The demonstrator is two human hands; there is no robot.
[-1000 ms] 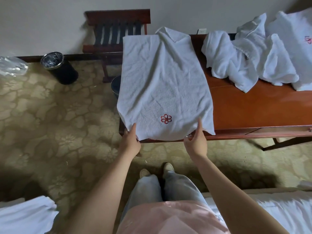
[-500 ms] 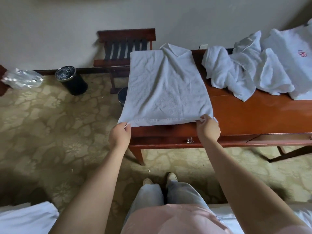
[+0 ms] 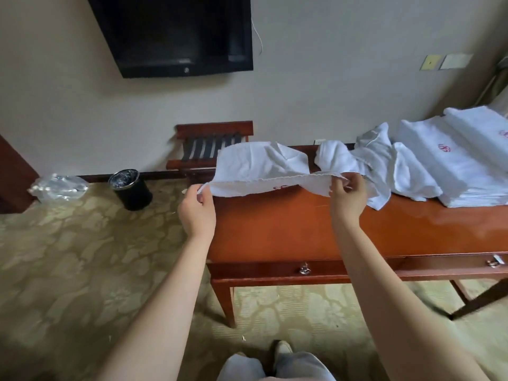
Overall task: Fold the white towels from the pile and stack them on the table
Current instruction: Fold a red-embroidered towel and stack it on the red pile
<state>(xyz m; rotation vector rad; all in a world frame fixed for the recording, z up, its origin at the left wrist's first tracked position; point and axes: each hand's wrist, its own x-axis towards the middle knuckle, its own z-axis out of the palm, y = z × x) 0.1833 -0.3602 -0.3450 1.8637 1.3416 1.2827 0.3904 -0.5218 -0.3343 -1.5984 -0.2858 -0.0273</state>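
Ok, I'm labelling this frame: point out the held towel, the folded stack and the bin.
held towel (image 3: 255,166), head view, far half.
folded stack (image 3: 467,171), head view, top towel.
bin (image 3: 134,196), head view, side wall.

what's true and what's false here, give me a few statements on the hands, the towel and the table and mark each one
1. The left hand and the right hand each pinch an edge of the towel. True.
2. A stack of folded towels sits at the right end of the table. True.
3. The towel lies flat on the table. False: its near edge is held up off the tabletop.
4. The black bin stands on the table. False: it stands on the carpet, left of the table.
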